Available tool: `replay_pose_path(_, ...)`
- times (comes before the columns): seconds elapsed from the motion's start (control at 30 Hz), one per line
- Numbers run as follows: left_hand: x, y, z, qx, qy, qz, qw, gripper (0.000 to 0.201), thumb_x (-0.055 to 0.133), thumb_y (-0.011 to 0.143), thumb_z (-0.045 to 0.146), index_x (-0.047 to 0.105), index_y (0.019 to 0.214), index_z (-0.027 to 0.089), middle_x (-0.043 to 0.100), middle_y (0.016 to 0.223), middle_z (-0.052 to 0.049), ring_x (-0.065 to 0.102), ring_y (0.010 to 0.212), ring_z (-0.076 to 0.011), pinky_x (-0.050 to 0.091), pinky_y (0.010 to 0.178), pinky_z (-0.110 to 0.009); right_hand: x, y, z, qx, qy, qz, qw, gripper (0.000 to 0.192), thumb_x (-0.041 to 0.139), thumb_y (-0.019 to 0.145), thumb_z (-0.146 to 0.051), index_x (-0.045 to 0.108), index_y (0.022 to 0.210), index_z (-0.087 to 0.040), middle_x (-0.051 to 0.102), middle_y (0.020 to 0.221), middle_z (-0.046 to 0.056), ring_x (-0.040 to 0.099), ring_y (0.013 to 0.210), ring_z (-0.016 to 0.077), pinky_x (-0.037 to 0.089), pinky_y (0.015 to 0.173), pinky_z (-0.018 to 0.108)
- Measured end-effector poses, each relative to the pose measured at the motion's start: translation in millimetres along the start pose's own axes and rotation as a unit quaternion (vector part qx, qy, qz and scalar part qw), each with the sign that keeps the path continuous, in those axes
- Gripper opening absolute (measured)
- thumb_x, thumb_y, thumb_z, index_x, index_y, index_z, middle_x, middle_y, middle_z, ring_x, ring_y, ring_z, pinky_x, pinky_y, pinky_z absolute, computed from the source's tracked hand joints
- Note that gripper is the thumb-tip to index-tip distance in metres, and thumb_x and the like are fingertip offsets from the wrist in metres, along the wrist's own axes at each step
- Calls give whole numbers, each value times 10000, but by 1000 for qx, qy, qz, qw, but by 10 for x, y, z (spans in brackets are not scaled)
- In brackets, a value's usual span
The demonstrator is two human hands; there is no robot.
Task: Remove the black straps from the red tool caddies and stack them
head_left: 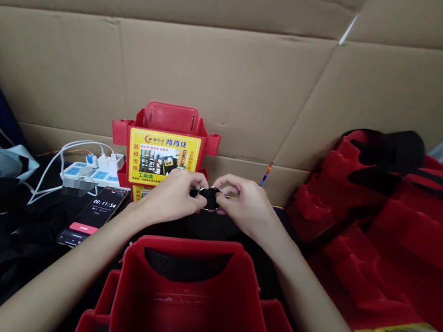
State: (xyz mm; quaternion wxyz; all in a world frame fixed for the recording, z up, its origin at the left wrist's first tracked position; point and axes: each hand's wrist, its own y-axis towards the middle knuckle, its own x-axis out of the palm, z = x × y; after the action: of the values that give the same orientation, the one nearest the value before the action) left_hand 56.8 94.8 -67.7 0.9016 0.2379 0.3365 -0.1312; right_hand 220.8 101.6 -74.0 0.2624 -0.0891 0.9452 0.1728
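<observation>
My left hand (177, 195) and my right hand (247, 204) meet in the middle, each pinching a side of a thin metal ring (221, 191). Black strap material (210, 199) shows inside the ring, between my fingertips; how the two are joined is too small to make out. Directly below my hands, close to me, is a red plastic tool box (199, 308) with its open top facing me and side pockets. Behind my left hand stands another red tool box (172, 119), bearing a yellow printed label (162, 162).
At left, a phone (93, 216) showing a timer lies near a white power strip (96, 171) with cables. Several red tool boxes (415, 241) with black straps are piled at right. A cardboard wall (218, 81) rises behind, with a thin pen-like stick (266, 174) before it.
</observation>
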Motion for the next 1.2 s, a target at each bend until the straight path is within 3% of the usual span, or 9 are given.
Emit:
replay_pose_path(0.17,-120,29,-71,-87,-161,-83,980,159,441,658,122,581,732,141,635,624,-23,592,525,-106,449,528,-226,-164,-3,-64,1,125,-141,982,188,561,767,-303,590,890,-164,668,789,34,666,744,155,550,639,259)
replay_pose_path(0.3,-222,27,-63,-99,-197,-87,971,164,451,660,121,595,736,142,615,586,-5,557,467,-86,430,485,-205,-253,15,-45,-36,133,-212,967,347,650,692,-235,593,1028,-172,679,925,43,649,825,140,530,721,261)
replay_pose_path(0.47,-262,26,-72,-110,-128,-97,981,156,431,638,137,587,643,137,564,536,9,479,437,-72,370,440,-190,-197,42,16,-138,2,-76,987,117,552,769,-208,657,808,-176,682,750,7,643,667,115,519,614,218)
replay_pose_path(0.6,-266,26,-142,-126,-51,-104,985,169,421,600,147,588,612,122,519,503,11,426,431,-73,314,426,-198,-252,44,31,-246,-110,72,960,125,537,781,-169,657,807,-192,679,761,5,643,669,119,523,651,228)
replay_pose_path(0.83,-226,26,-149,-119,-26,-82,989,132,397,609,167,500,529,148,408,465,32,355,430,-73,270,438,-221,-189,-45,-90,-231,28,185,955,102,485,823,-196,583,852,-196,623,825,8,618,565,83,510,467,172)
replay_pose_path(0.9,-212,30,-127,-107,-13,-70,992,137,400,611,156,428,476,160,345,447,42,296,421,-65,218,434,-231,-119,-70,-132,-218,95,133,962,153,511,814,-206,542,962,-228,600,866,2,619,621,86,519,493,174)
replay_pose_path(1.03,-188,14,-78,-72,17,-43,996,187,414,615,128,360,441,168,301,419,45,268,412,-63,172,438,-252,-24,-69,-139,-172,179,-61,967,572,595,759,-205,319,1252,-292,529,1075,43,582,788,113,506,522,185)
replay_pose_path(1.1,-171,-3,-57,-57,24,-35,997,183,419,625,129,381,449,166,317,420,43,283,411,-64,181,434,-250,-16,-55,-118,-158,171,-119,965,516,574,780,-222,346,1242,-255,503,1117,68,552,785,106,468,502,176)
replay_pose_path(1.2,-140,-24,-25,-55,13,-54,997,154,423,646,152,445,494,157,357,451,39,312,430,-70,219,431,-237,-48,-40,-97,-170,116,-148,967,206,534,816,-252,533,1006,-174,531,1008,67,524,763,107,442,528,189)
